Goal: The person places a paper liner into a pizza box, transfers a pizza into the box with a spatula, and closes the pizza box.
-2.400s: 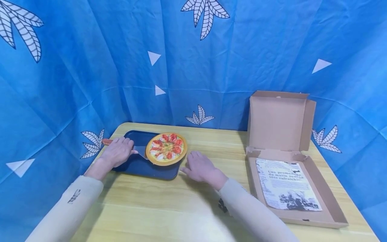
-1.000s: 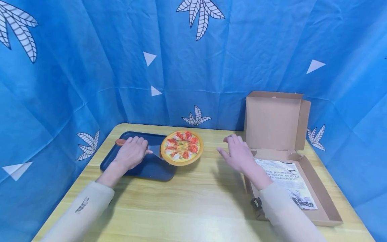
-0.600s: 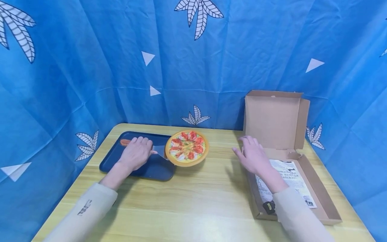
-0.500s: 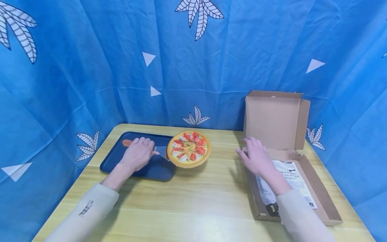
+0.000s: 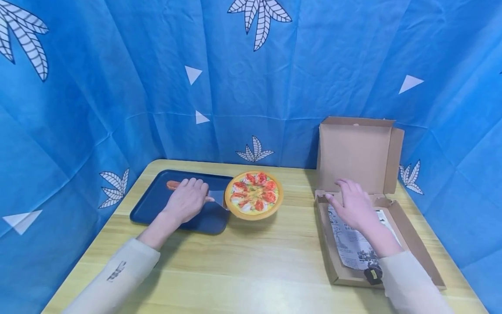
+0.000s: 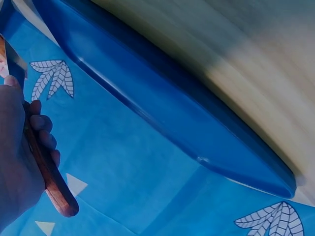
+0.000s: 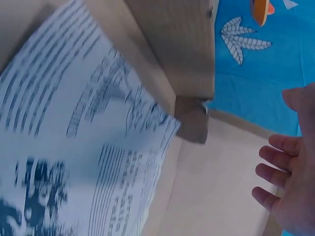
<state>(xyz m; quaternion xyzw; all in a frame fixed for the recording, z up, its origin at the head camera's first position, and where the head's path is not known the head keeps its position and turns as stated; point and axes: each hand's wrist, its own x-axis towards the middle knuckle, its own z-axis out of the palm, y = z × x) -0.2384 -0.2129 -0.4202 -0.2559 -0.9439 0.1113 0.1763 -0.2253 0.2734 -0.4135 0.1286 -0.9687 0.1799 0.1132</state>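
My left hand (image 5: pixel 187 201) grips the wooden handle (image 6: pixel 51 179) of a metal pizza server (image 5: pixel 217 198), its fingers wrapped round the wood. On the blade rests a round pizza (image 5: pixel 254 195) with red and white toppings and a golden crust, held above the table just right of the tray. Over the left side of the open pizza box (image 5: pixel 327 257) hovers my right hand (image 5: pixel 354 207), fingers spread and holding nothing. In the right wrist view its fingers (image 7: pixel 275 157) are apart from the box. Printed paper (image 5: pixel 349 246) lines the box, partly hidden by the right arm.
A dark blue tray (image 5: pixel 154 205) lies at the table's back left, under the left hand. The box lid (image 5: pixel 354 157) stands upright at the back right. Blue patterned cloth (image 5: pixel 251 78) hangs behind the wooden table (image 5: pixel 235 270).
The left hand has carried the server and pizza rightward, from over the tray to beyond its right edge. The right hand has moved right, from beside the tray to over the box.
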